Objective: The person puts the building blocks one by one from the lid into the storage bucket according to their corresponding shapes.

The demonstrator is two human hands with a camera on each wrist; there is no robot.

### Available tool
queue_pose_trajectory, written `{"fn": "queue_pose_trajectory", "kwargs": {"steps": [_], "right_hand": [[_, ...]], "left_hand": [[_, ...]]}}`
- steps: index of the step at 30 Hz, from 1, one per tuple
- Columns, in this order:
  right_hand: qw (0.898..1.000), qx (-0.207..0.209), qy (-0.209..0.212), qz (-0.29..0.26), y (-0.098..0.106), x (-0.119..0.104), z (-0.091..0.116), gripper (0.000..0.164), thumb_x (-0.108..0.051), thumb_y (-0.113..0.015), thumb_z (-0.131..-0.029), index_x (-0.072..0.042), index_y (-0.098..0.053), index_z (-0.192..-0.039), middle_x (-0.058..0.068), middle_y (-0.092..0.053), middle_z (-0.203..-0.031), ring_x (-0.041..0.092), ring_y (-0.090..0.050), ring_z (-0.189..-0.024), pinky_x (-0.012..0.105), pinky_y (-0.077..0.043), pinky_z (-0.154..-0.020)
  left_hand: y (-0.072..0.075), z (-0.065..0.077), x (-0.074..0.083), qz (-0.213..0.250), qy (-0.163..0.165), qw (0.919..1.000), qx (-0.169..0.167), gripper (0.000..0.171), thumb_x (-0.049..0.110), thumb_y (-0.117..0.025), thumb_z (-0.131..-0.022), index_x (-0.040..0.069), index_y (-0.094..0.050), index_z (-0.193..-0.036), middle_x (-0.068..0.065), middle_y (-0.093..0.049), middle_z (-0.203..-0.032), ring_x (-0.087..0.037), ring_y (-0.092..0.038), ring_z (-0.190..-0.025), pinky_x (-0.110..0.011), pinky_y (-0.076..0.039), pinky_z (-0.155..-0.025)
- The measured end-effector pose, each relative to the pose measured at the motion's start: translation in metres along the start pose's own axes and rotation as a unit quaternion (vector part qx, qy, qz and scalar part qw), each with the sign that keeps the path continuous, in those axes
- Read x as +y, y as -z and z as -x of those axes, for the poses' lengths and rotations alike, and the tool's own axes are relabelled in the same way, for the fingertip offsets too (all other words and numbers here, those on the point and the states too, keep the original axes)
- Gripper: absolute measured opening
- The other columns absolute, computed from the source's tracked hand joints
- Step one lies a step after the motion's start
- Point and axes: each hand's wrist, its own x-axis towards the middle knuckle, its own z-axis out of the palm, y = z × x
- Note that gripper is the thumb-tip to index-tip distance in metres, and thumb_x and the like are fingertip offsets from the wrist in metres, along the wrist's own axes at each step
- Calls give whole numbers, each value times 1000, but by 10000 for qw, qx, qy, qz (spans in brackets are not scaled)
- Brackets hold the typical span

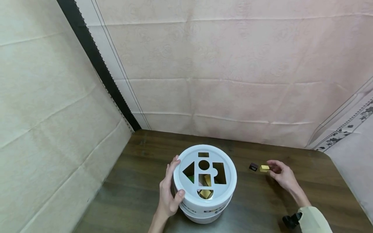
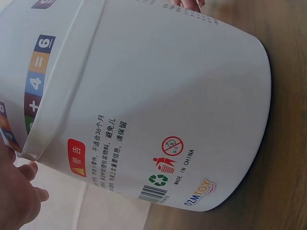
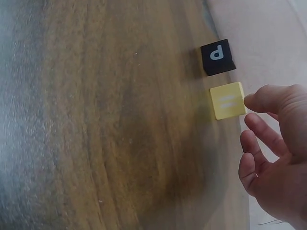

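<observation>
A white shape-sorter bucket [image 1: 204, 207] stands upright on the table. Its lid [image 1: 228, 168] has several shaped openings, through which yellow and green blocks show inside. My left hand [image 1: 170, 191] holds the left side of the bucket at the rim, thumb at the front and fingers farther back. To the right of the bucket lie a yellow block [image 3: 227, 101] marked with an equals sign and a black block [image 3: 218, 57] with a white letter. My right hand [image 1: 282, 175] is beside the yellow block, fingers apart, a fingertip at or very near its edge.
The brown wooden table [image 1: 140, 181] ends at a hanging pale cloth [image 1: 233, 97] behind. Another cloth [image 1: 58, 129] hangs along the left, and a patterned one [image 1: 344, 136] on the right. Printed labels cover the bucket's side in the left wrist view.
</observation>
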Motion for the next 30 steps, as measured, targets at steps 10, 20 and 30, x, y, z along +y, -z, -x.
{"fn": "queue_pose_trajectory", "kwargs": {"steps": [10,20,30], "right_hand": [[9999,-82,-32,74,-4,5,-5,35,11,-73,-80,5,-65,-114,20,-68,-100,12,-59,-78,23,-47,-65],[9996,-212,-181,49,-7,10,-7,32,10,-71,-82,6,-65,-113,18,-68,-96,14,-59,-75,24,-46,-63],[9996,-157,-214,123,-11,14,-8,26,8,-73,-83,6,-68,-108,15,-69,-91,12,-59,-71,24,-46,-62]], "left_hand": [[0,0,0,9,22,10000,-19,71,47,-50,-94,-4,-47,-143,-22,-48,-147,-37,-43,-137,-84,-18,-92],[0,0,1,-1,50,10000,-15,70,47,-49,-95,-4,-47,-143,-22,-48,-147,-37,-43,-137,-83,-19,-94],[0,0,2,10,140,9999,-37,71,48,-50,-94,-2,-47,-144,-20,-49,-147,-37,-43,-137,-83,-18,-94]]}}
